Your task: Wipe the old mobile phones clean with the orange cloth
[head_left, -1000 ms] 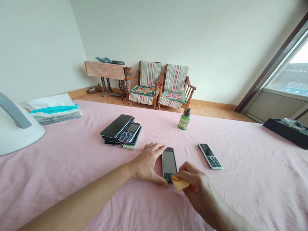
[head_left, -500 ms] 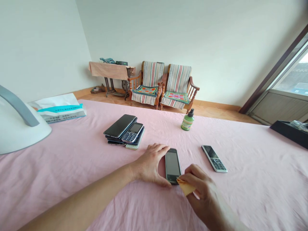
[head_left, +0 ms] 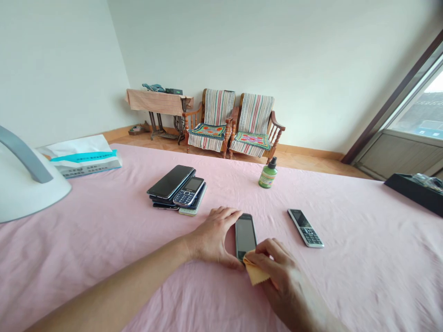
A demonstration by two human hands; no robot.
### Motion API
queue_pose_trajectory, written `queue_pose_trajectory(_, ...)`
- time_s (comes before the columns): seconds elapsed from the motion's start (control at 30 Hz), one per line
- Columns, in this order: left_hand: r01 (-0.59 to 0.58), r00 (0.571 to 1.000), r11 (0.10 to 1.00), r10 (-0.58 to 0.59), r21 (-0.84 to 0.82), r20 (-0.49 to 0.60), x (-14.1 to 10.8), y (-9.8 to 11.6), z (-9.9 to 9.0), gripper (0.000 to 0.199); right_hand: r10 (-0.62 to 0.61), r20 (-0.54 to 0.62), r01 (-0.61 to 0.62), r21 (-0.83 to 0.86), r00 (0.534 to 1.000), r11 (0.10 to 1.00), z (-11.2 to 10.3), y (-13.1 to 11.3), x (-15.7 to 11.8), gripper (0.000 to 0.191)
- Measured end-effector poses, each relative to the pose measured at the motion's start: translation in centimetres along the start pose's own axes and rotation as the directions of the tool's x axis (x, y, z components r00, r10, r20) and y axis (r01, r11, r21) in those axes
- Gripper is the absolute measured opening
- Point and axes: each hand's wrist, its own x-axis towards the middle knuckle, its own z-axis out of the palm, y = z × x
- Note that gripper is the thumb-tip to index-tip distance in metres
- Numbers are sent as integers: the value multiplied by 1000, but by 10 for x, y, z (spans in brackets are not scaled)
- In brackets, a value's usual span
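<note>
From the head cam: left hand (head_left: pixel 215 235) is spread wide, thumb and fingertips bracing a dark rectangular touchscreen phone (head_left: pixel 246 234) flat on the pink fabric tablecloth (head_left: pixel 194 299). Right hand (head_left: pixel 282 274) pinches a yellow zigzag-edged cloth (head_left: pixel 256 273) against its bottom end. Looks like the wiping step; imo another pass calls for light pressure and a firm brace.

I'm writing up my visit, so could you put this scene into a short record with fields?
Left hand: bracing a grey-screened phone at top and bottom
Right hand: pinching a yellow cloth at that phone's lower end
Beyond left hand: stack of phones
Beyond both hands: upright green bottle
Beyond right hand: keypad phone, face up
Surface: pink cover
</note>
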Motion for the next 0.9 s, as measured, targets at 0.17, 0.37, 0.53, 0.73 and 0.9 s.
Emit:
queue_pose_trajectory(0.17,5,1000,1000,-5,3,2,0,0,0,104,-9,7,10,-21,1000,1000,0,-4,1,40)
queue_pose_trajectory(0.37,-8,1000,1000,8,-1,-7,0,-1,1,104,31,-3,-31,8,1000,999,1,4,-1,37)
queue_pose_trajectory(0.53,-6,1000,1000,6,2,-5,0,-1,2,105,-38,37,36,43,999,998,8,2,1,47)
queue_pose_trajectory(0.73,-12,1000,1000,12,1,-8,0,-1,1,102,26,-42,-25,16,999,1000,3,6,0,36)
queue_pose_trajectory(0.9,-11,1000,1000,11,-5,-12,1,-2,3,103,-32,26,32,11,999,999,6,-1,1,53)
